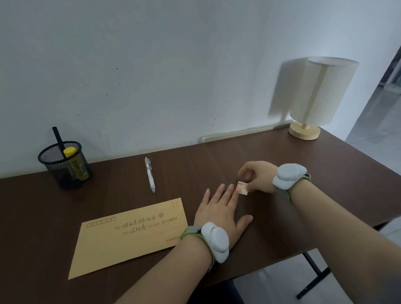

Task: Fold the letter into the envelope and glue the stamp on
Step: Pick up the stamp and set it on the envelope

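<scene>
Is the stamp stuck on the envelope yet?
No. The stamp is off the envelope, on the table, pinched by the right hand.

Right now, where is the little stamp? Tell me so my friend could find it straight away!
Look at the dark brown table, then the big yellow envelope lying on it. Just right of the envelope lies the flat left hand; at its fingertips the right hand is pinching the stamp. It is the only tiny square there, reddish with a white border.
</scene>
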Demonstrator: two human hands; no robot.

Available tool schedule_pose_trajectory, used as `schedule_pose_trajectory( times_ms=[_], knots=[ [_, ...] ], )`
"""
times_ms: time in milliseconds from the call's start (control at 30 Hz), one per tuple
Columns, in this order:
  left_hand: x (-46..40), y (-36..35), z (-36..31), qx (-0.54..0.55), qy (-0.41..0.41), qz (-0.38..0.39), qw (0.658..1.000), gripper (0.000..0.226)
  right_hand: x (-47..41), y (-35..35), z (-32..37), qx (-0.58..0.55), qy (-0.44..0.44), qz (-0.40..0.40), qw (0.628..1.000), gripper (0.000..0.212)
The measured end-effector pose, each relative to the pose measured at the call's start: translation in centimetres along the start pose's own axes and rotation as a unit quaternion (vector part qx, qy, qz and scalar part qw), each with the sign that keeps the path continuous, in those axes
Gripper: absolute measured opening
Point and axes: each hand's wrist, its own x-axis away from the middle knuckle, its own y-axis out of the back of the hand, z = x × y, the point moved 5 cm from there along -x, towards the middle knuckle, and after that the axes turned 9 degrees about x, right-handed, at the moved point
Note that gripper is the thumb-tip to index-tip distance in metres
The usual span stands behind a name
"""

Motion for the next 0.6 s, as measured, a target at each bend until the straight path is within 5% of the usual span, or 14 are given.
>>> schedule_pose_trajectory(
  times_ms=[333, 600],
  knots=[
    [0.2, 0.1, -0.1, 0.001, 0.000, -0.006, 1.000, 0.075, -0.5, 1.0, 1.5, 0.169, 0.103, 0.070, 0.978, 0.041],
    [0.3, 0.1, -0.2, -0.001, -0.003, -0.009, 1.000, 0.074, -0.8, 0.8, 1.3, 0.176, 0.096, 0.073, 0.977, 0.033]
  ],
)
